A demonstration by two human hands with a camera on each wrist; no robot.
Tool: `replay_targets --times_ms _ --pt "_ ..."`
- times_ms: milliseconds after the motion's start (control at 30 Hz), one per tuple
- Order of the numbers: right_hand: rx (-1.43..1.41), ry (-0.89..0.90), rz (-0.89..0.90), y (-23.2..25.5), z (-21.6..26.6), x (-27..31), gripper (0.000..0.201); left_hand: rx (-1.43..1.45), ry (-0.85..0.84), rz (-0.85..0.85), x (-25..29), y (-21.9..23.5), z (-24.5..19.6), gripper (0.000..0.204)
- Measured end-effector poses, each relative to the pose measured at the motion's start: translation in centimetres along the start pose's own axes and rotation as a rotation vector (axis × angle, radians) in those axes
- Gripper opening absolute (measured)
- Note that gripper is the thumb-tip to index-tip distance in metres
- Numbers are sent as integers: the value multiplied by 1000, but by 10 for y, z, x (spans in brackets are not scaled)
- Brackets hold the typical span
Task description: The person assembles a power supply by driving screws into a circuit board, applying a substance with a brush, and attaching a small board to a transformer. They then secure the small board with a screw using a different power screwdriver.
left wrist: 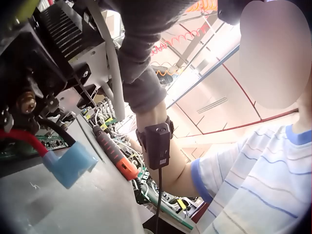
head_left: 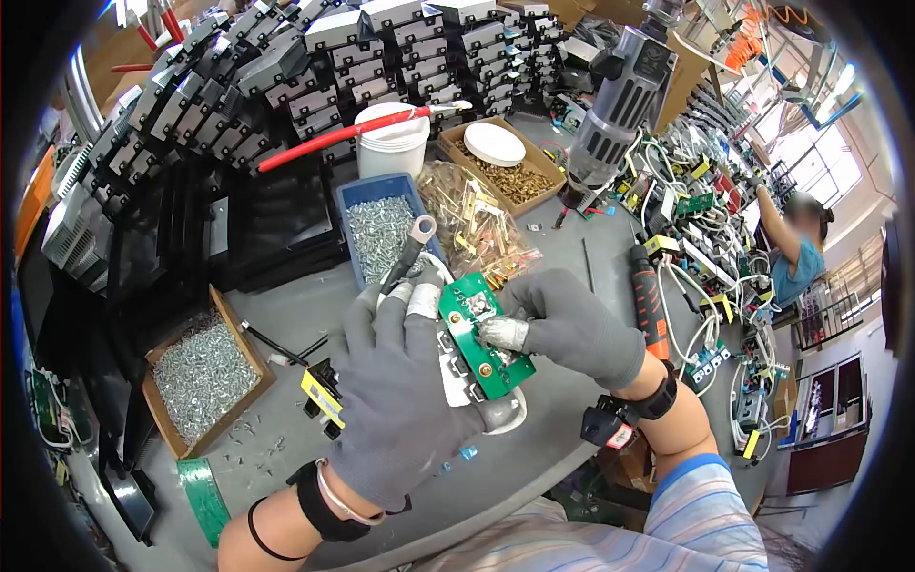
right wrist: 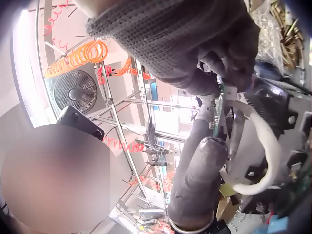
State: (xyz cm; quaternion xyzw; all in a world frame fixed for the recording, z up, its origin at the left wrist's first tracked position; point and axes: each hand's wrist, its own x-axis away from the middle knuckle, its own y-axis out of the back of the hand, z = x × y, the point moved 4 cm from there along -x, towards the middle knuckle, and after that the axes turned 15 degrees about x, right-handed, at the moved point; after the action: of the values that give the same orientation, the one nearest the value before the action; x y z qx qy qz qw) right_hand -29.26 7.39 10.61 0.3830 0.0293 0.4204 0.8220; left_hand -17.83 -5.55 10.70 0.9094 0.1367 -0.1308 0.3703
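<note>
In the head view a green circuit board (head_left: 505, 379) with brass screws lies on a pale metal unit. My gloved left hand (head_left: 405, 405) holds this unit from the left, its white-taped fingertips at the far end. From the right, my gloved right hand (head_left: 581, 329) grips the board near its upper right edge, its pale thumb tip across the board's face. Its other fingertips are partly hidden. The unit's white cable (right wrist: 265, 141) loops out in the right wrist view. A blue connector (left wrist: 70, 163) with red and black wires hangs below the unit in the left wrist view.
A blue bin (head_left: 343, 214) and a cardboard tray (head_left: 253, 348) hold screws. Bagged brass pieces (head_left: 467, 214) lie beyond the hands. A power screwdriver (head_left: 620, 105) hangs at upper right, above an orange-black handle (head_left: 650, 305). Wired boards (head_left: 701, 248) pile at right; another person (head_left: 801, 257) is behind.
</note>
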Motion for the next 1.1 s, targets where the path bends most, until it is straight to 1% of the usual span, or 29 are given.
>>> replay_targets --times_ms 67,133,167,200,233,267,300,367,400,467,500,533,567,600,633,700,767,833,867,900,967,1000,1033,1100 --pt "22 -11 14 3 3 3 32 39 45 54 -3 -2 2 99" --pt "214 85 -98 14 7 11 31 57 52 53 -3 -2 1 98" --pt "382 210 -539 39 6 15 31 74 63 46 -4 -2 2 96" --pt "541 336 -979 57 25 19 31 76 72 39 -3 -3 2 96" --pt "240 261 -1153 77 37 30 43 78 64 20 -3 -4 2 95" --pt "447 436 -1441 84 42 23 58 78 55 -1 -2 -4 2 95" --pt "447 444 -1431 91 36 0 58 80 64 -8 -1 -4 2 95" --pt "1083 482 -1778 91 38 -30 66 40 35 -30 1 -4 2 97" --pt "1081 495 -1776 98 38 -42 66 40 40 -40 2 -4 3 97" --pt "783 454 -1756 116 29 -51 55 21 3 -63 6 -6 2 100" --pt "782 461 -1752 125 26 -43 55 21 7 -69 6 -6 2 100" --pt "203 440 -1227 146 14 -47 51 40 22 -65 5 -6 3 101" --pt "-314 373 -654 142 9 -53 48 64 37 -58 5 -6 5 102" --pt "-469 473 -659 135 17 -45 41 72 40 -63 6 -5 6 102" --pt "-470 454 -665 126 24 -34 44 88 42 -55 5 -5 7 101" --pt "-349 496 -791 107 47 -9 53 106 40 -50 3 -5 8 101" --pt "-580 636 -626 82 65 6 62 78 50 -39 2 -5 8 100" --pt "-634 897 -426 74 79 15 61 110 68 -34 1 -3 8 99" --pt "-737 1001 -285 67 82 14 61 140 84 -27 0 -3 9 98" --pt "-775 1018 -125 66 81 7 58 139 80 -27 0 -3 9 98" --pt "-796 928 -265 57 85 10 55 124 88 -17 0 -4 10 97" --pt "-788 890 -301 57 80 12 55 124 87 -19 0 -4 10 97" --pt "-787 891 -299 55 76 7 55 134 89 -25 0 -3 9 97" --pt "-842 949 -249 47 69 -4 57 146 93 -28 0 -3 10 97"
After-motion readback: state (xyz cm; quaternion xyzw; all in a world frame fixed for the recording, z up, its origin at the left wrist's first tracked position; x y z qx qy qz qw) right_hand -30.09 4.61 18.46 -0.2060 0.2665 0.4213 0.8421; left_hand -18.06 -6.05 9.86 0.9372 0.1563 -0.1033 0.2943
